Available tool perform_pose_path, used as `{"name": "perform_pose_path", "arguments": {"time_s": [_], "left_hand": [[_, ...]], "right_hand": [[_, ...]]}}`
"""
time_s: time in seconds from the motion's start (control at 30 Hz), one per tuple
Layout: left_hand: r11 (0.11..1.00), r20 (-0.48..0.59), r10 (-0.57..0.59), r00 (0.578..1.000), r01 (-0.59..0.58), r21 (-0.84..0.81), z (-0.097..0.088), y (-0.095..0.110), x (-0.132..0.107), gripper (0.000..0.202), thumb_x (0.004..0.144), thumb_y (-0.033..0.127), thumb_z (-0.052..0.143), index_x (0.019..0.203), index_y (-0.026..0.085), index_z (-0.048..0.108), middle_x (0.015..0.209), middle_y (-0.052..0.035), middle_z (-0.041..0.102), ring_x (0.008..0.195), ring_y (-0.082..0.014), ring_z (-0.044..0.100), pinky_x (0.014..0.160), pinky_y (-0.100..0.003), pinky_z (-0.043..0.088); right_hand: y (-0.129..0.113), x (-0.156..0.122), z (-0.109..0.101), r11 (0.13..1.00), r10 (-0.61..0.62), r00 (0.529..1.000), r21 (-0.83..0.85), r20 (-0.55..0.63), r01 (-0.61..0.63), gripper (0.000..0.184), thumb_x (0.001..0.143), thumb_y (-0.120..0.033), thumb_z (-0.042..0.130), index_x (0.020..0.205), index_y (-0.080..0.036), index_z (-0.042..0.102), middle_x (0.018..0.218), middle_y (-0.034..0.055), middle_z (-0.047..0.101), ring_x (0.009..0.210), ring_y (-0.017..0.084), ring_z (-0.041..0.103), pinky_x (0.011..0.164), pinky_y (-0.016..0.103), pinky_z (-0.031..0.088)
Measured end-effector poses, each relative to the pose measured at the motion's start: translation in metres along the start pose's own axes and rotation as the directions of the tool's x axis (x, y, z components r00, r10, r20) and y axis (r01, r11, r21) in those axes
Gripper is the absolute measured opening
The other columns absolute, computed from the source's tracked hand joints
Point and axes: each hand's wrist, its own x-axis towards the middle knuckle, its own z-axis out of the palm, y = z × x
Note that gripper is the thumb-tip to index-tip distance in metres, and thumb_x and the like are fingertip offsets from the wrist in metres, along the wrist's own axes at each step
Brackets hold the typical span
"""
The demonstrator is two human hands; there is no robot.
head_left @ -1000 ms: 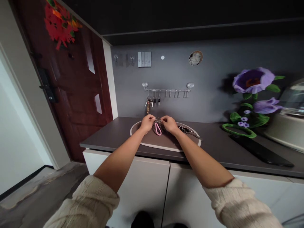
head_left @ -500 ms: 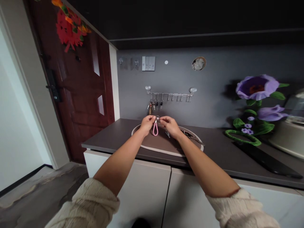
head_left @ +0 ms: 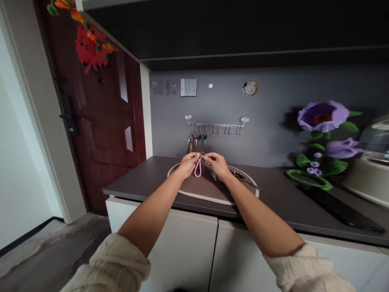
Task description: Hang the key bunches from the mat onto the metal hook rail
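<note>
Between my two hands is a keychain with a pink loop strap [head_left: 198, 169] and a metal ring at its top. My left hand [head_left: 189, 163] pinches it from the left side. The fingers of my right hand [head_left: 216, 164] are closed at the ring from the right, and a slim metal piece hangs there, too small to make out. Both hands are above an oval brown mat [head_left: 200, 194] with a pale rim. Loose keys [head_left: 214, 176] lie on the mat below my right hand, and a darker bunch of keys [head_left: 240, 176] lies farther right.
A clear hook rail [head_left: 216, 125] on the wall carries several keys [head_left: 196, 139] at its left end. To the right stand purple fabric flowers [head_left: 323, 117], a black flat object [head_left: 340, 209] and a pale appliance [head_left: 369, 174]. A dark cabinet [head_left: 231, 32] overhangs the counter.
The camera view has tilted slightly, so the scene sits a little lower. Both hands stay together at the keychain, their fingers shifted slightly around the ring.
</note>
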Motion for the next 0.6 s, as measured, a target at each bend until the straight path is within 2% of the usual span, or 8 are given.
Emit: {"name": "perform_pose_path", "arguments": {"time_s": [0.17,0.33,0.5,0.6], "left_hand": [[1.000,0.018,0.016,1.000,-0.016,-0.013,0.001,-0.001,-0.001,0.025,0.058,0.026,0.070,0.075,0.011,0.058,0.070,-0.0015,0.058,0.062,-0.0080,0.053,0.060,-0.021,0.042],[1.000,0.019,-0.023,1.000,0.023,-0.014,0.005,0.000,-0.002,0.025,0.058,0.028,0.069,0.074,0.013,0.057,0.071,-0.0020,0.059,0.061,-0.0082,0.053,0.058,-0.020,0.041],[0.998,-0.045,-0.067,0.997,0.067,-0.006,0.013,0.010,0.009,0.020,0.065,0.028,0.064,0.076,0.014,0.055,0.074,-0.0040,0.060,0.066,-0.0097,0.056,0.061,-0.022,0.043],[0.997,-0.105,-0.053,0.993,0.058,0.046,0.022,0.015,0.019,0.018,0.068,0.029,0.060,0.076,0.014,0.054,0.073,-0.0039,0.060,0.062,-0.0090,0.056,0.059,-0.021,0.043]], "right_hand": [[0.000,0.001,-0.002,0.999,-0.053,0.998,-0.010,-0.024,0.053,0.024,0.061,-0.037,0.061,0.068,-0.015,0.057,0.066,-0.0007,0.055,0.062,0.010,0.047,0.065,0.024,0.037],[0.001,0.003,-0.005,0.997,-0.075,0.997,-0.019,-0.038,0.074,0.026,0.061,-0.039,0.060,0.068,-0.015,0.055,0.068,-0.0003,0.054,0.066,0.011,0.048,0.069,0.025,0.038],[0.005,0.008,-0.007,0.996,-0.027,0.999,0.081,-0.045,0.030,0.031,0.061,-0.044,0.059,0.071,-0.016,0.051,0.068,-0.0011,0.053,0.065,0.010,0.049,0.068,0.025,0.041],[-0.001,0.012,-0.011,0.988,0.020,0.997,0.157,-0.078,-0.008,0.030,0.062,-0.044,0.058,0.072,-0.017,0.049,0.070,-0.0011,0.053,0.066,0.010,0.050,0.067,0.025,0.043]]}}
